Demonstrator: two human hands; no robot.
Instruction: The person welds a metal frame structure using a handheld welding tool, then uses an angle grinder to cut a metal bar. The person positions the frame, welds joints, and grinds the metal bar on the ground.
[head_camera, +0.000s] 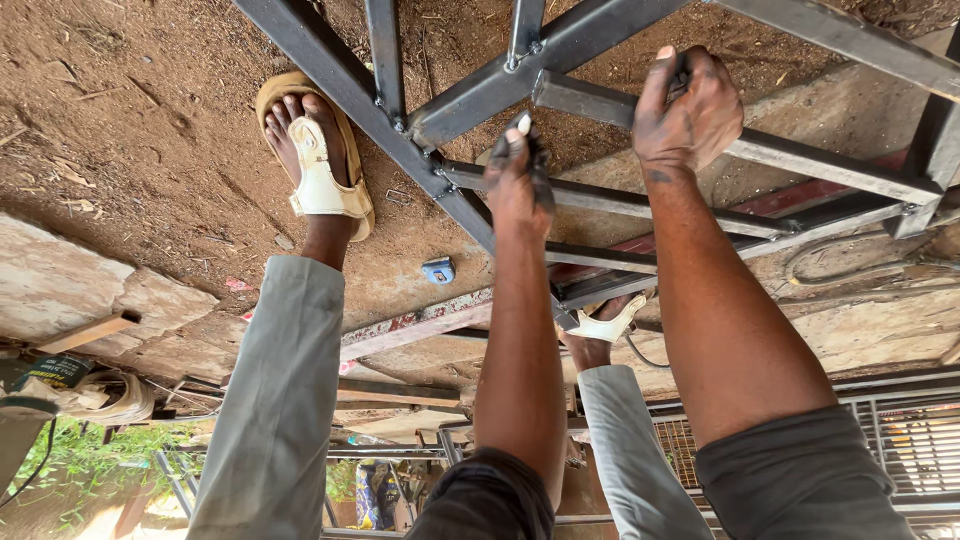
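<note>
A welded frame of grey steel square tubes (340, 75) lies over the dirt ground. My left hand (518, 180) rests at the joint where several tubes meet, its soot-dark fingers pinched on a small white-tipped piece (523, 124). My right hand (688, 105) is closed in a fist around one cross tube (820, 165), thumb up, with something dark hidden under the fingers. Both forearms reach in from the bottom. My feet in pale sandals stand on the ground, one (318, 165) at left of the frame and one (603, 325) under it.
A small blue object (438, 270) lies on the ground between my legs. A curved cable (850, 265) sits at right, a wire-mesh grille (905, 445) at lower right, a wood offcut (90, 330) and coiled cord (112, 395) at left by cracked concrete.
</note>
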